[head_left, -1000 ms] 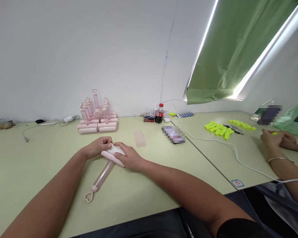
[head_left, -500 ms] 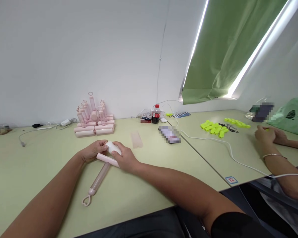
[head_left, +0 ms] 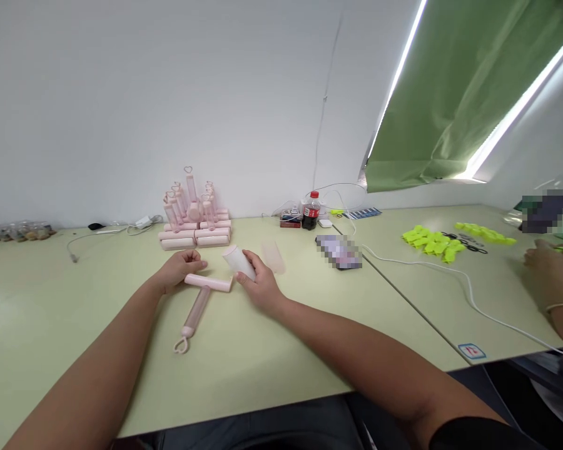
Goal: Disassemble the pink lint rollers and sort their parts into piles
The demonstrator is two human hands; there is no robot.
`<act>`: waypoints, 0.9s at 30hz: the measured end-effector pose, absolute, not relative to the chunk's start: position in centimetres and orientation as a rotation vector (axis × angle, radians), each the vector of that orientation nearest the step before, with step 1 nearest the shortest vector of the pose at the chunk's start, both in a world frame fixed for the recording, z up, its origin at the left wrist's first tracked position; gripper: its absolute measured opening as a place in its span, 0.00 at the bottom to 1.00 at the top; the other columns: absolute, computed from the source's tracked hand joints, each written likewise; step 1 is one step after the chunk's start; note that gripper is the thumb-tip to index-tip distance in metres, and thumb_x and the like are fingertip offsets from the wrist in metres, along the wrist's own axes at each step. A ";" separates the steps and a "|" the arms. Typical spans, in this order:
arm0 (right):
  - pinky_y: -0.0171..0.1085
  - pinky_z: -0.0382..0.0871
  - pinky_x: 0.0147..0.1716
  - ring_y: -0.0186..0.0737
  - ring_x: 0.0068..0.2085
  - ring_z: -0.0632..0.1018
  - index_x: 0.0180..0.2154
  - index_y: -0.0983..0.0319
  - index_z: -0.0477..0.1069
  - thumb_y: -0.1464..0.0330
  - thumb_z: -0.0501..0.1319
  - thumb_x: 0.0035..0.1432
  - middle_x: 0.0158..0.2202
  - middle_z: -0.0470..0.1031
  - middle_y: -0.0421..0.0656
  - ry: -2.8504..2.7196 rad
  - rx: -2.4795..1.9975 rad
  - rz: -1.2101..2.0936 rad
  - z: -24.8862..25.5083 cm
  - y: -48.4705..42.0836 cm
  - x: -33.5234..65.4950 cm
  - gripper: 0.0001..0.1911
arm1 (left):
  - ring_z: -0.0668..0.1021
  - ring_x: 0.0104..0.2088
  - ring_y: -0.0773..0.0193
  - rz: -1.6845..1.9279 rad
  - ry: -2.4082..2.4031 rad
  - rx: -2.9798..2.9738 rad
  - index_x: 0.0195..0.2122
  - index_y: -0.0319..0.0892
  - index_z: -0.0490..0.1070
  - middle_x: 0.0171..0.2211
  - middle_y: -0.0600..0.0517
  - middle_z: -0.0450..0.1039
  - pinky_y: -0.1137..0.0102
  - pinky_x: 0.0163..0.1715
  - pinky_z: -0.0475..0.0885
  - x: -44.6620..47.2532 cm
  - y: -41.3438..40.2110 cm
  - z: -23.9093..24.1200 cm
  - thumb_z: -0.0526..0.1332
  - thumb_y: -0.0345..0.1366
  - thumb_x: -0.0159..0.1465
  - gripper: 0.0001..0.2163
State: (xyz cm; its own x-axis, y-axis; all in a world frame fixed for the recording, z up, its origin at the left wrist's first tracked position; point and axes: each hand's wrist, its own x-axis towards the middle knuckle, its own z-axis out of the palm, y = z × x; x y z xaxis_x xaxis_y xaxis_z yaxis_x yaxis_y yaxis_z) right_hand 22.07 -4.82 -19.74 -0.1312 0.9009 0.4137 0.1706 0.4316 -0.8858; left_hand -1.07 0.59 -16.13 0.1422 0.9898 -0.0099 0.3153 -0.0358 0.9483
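The scene is brightly, evenly lit; daylight is admitted as blown-out strips (head_left: 398,69) along the green blind (head_left: 460,94); only faint, soft shadows are cast on the table (head_left: 272,356) beneath the right hand (head_left: 258,284), its white roll (head_left: 238,261) and the pink lint roller (head_left: 201,294); lines are bowed towards the edges by the wide lens; a pixelated patch (head_left: 340,251) is seen mid-table; a co-worker's hand (head_left: 547,265) is blurred at the right.

Open counter (head_left: 51,294) spreads left and nearside of the roller (head_left: 196,310); behind it a pink stack (head_left: 194,234) bars passage.
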 end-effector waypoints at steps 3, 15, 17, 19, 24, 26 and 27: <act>0.45 0.64 0.53 0.48 0.53 0.71 0.57 0.61 0.63 0.63 0.64 0.51 0.55 0.70 0.49 -1.551 -1.036 0.889 -19.5 -4.7 22.4 0.31 | 0.59 0.19 0.72 1.041 1.579 1.533 0.22 0.42 0.61 0.18 0.59 0.57 0.74 0.19 0.52 -2.4 0.8 -15.8 0.70 0.44 0.45 0.18; 0.40 0.71 0.38 0.40 0.38 0.75 0.47 0.60 0.60 0.62 0.65 0.51 0.39 0.75 0.44 -1.393 -0.837 1.262 -19.9 -4.2 23.3 0.24 | 0.69 0.27 0.62 1.086 2.117 1.713 0.21 0.43 0.63 0.23 0.52 0.68 0.70 0.26 0.58 -1.7 0.8 -15.1 0.62 0.44 0.57 0.14; 0.39 0.71 0.34 0.39 0.35 0.76 0.46 0.60 0.60 0.60 0.66 0.52 0.36 0.75 0.42 -1.319 -0.821 1.321 -20.0 -4.1 23.3 0.24 | 0.71 0.31 0.61 1.108 1.999 1.861 0.26 0.42 0.68 0.28 0.50 0.72 0.69 0.29 0.61 0.2 -0.5 -14.5 0.59 0.44 0.60 0.11; 0.39 0.71 0.33 0.39 0.34 0.76 0.45 0.60 0.59 0.59 0.67 0.51 0.35 0.75 0.42 -1.260 -0.812 1.312 -19.9 -4.1 23.3 0.25 | 0.73 0.34 0.60 1.045 1.673 2.069 0.35 0.42 0.72 0.34 0.50 0.75 0.69 0.33 0.64 2.5 -2.2 -14.1 0.57 0.45 0.62 0.12; 0.41 0.73 0.39 0.42 0.40 0.78 0.48 0.59 0.57 0.59 0.68 0.51 0.39 0.76 0.43 -1.223 -0.775 1.201 -19.8 -4.1 23.6 0.28 | 0.75 0.41 0.55 0.665 1.243 2.310 0.56 0.45 0.66 0.46 0.48 0.74 0.66 0.37 0.67 6.4 -5.6 -14.5 0.57 0.54 0.61 0.26; 0.42 0.73 0.41 0.43 0.42 0.78 0.53 0.58 0.54 0.61 0.68 0.51 0.42 0.75 0.44 -1.243 -0.795 1.140 -19.8 -4.1 23.8 0.33 | 0.75 0.43 0.52 0.614 1.262 2.342 0.59 0.45 0.63 0.49 0.46 0.73 0.64 0.38 0.67 6.6 -5.7 -15.0 0.59 0.56 0.59 0.30; 0.42 0.73 0.40 0.43 0.42 0.78 0.56 0.57 0.52 0.61 0.68 0.51 0.45 0.73 0.45 -1.258 -0.810 1.106 -19.8 -4.1 23.9 0.36 | 0.75 0.44 0.51 0.602 1.280 2.331 0.60 0.45 0.60 0.50 0.46 0.73 0.63 0.39 0.67 6.5 -5.6 -15.2 0.60 0.57 0.58 0.33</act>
State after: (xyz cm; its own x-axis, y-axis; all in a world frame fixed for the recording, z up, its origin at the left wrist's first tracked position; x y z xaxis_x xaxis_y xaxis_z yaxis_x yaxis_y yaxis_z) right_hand 23.92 -4.14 -19.79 -0.0421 0.9481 0.3152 -0.1910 0.3020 -0.9340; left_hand 6.53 -5.58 -15.23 0.4849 0.8575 0.1720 0.6795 -0.4932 0.5433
